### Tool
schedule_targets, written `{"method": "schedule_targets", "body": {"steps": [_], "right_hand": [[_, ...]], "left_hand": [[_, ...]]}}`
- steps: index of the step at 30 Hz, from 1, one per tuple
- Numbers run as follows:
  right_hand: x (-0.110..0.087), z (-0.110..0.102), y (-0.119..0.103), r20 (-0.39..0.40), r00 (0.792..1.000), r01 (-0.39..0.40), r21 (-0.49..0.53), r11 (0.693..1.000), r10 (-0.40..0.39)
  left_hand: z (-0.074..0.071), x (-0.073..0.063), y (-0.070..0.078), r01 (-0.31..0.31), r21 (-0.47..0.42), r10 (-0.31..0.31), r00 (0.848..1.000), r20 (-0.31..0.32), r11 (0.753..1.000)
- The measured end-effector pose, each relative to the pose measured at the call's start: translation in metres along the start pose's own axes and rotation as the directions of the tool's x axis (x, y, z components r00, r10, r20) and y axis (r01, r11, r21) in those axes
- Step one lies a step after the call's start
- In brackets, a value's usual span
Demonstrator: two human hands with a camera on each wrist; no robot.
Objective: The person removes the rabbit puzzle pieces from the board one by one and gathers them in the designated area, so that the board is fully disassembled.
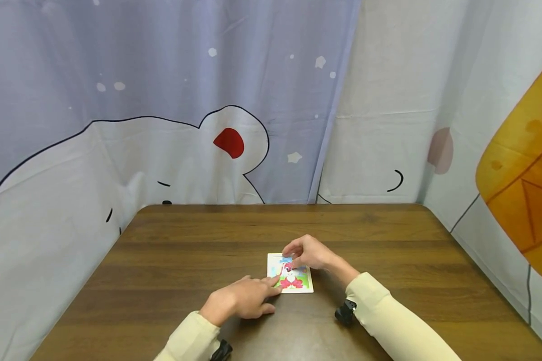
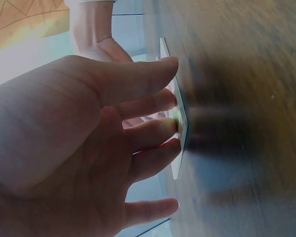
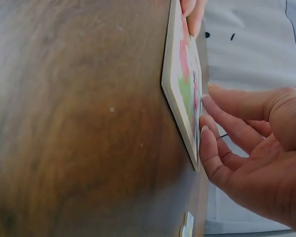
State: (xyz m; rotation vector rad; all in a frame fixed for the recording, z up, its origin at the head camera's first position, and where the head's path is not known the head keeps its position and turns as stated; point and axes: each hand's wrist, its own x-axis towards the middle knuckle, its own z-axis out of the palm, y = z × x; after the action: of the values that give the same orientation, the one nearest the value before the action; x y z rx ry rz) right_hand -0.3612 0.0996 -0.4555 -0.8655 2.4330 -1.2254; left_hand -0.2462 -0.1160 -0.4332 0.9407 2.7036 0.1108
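A square, thin picture board (image 1: 293, 285) with a pale rim lies flat on the wooden table, showing a pink-red cartoon animal on green and blue. At its left edge my left hand (image 1: 248, 297) rests fingertips on the board, fingers spread and nearly straight. Over the upper part reaches my right hand (image 1: 310, 253), its bent fingertips touching the picture. In the right wrist view the right fingers (image 3: 212, 148) meet the board's face (image 3: 185, 89), and no separate thing shows between them. The left thumb (image 2: 158, 74) lies beside the board edge in the left wrist view.
The brown wood-grain table (image 1: 185, 250) spreads around the board. A small pale, coloured flat piece (image 3: 187, 226) lies on the table in the right wrist view, partly cut off. Printed curtains (image 1: 162, 100) hang behind the table and at its sides.
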Motion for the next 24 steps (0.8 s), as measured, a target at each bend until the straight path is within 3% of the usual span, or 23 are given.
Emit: {"method": "schedule_targets", "body": {"steps": [6,15,24], "right_hand": [[0.006,0.005,0.001,0.057,0.997,0.048,0.015,0.999,-0.049],[0.011,0.005,0.007,0.145,0.985,0.104,-0.042,0.994,-0.097],[0.013,0.009,0.005,0.112,0.986,0.133,-0.092,0.987,-0.123]], "left_hand": [[0.0,0.0,0.001,-0.005,-0.001,0.005,1.0,-0.01,1.0],[0.001,0.0,0.001,-0.006,0.004,0.006,1.0,-0.01,1.0],[0.001,0.001,0.0,0.011,-0.017,-0.011,1.0,0.009,1.0]]}}
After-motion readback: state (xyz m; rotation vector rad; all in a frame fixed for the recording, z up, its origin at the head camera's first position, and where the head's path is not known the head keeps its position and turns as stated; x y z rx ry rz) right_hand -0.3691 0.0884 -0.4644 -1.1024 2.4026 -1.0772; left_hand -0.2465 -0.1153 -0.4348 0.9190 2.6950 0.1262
